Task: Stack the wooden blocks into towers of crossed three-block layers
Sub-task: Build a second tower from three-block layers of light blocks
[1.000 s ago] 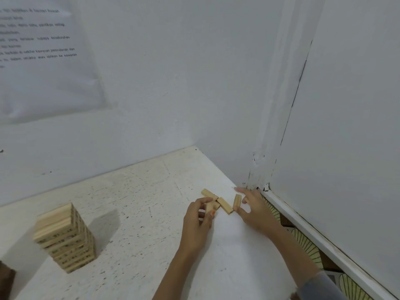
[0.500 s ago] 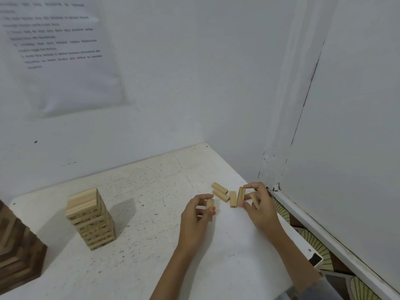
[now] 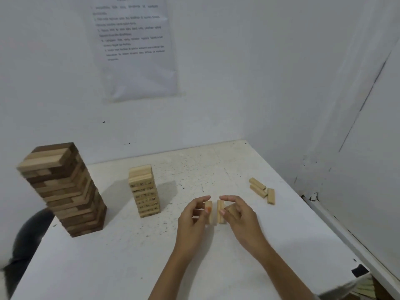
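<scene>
Wooden blocks [image 3: 257, 187] lie loose, three together, at mid right of the white worktop [image 3: 121, 256]. Just below the frame's centre the left hand [image 3: 191, 221] pinches an upright block [image 3: 209, 219] between curled fingers and thumb, and the right hand [image 3: 242, 221] pinches a second upright block [image 3: 219, 219] just beside it, a narrow gap between them (another piece may sit in the right palm, too blurred to tell). A pale tower [image 3: 144, 191] stands left of centre, a taller two-tone tower [image 3: 62, 189] at far left.
</scene>
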A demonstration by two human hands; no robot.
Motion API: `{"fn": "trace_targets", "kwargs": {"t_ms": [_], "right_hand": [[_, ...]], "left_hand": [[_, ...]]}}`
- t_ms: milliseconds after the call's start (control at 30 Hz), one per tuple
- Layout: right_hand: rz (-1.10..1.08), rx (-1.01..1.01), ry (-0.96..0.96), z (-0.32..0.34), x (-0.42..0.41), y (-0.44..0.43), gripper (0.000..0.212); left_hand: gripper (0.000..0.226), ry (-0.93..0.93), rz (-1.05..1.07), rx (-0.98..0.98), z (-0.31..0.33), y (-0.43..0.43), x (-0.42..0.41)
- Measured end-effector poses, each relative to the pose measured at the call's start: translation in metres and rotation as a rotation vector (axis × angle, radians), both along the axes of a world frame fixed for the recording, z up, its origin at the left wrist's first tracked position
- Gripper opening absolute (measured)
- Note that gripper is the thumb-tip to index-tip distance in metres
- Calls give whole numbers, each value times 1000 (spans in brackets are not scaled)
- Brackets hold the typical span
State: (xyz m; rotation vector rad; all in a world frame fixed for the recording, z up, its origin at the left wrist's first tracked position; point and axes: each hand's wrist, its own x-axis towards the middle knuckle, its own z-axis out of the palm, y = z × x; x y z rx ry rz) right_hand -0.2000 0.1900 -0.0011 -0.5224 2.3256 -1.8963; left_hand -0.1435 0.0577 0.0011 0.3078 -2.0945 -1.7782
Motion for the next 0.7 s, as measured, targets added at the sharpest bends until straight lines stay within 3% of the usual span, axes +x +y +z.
{"fn": "trace_targets", "kwargs": {"t_ms": [433,600,700], "right_hand": [[243,214,62,-9,33,-62,22],[216,332,183,-15,37,-67,23],[187,242,42,-10,39,-64,27]], "left_hand": [[30,-62,182,85,-21,-47,56],[27,-82,209,-139,-19,-52,62],[30,-118,253,-219,-22,-49,62]]}}
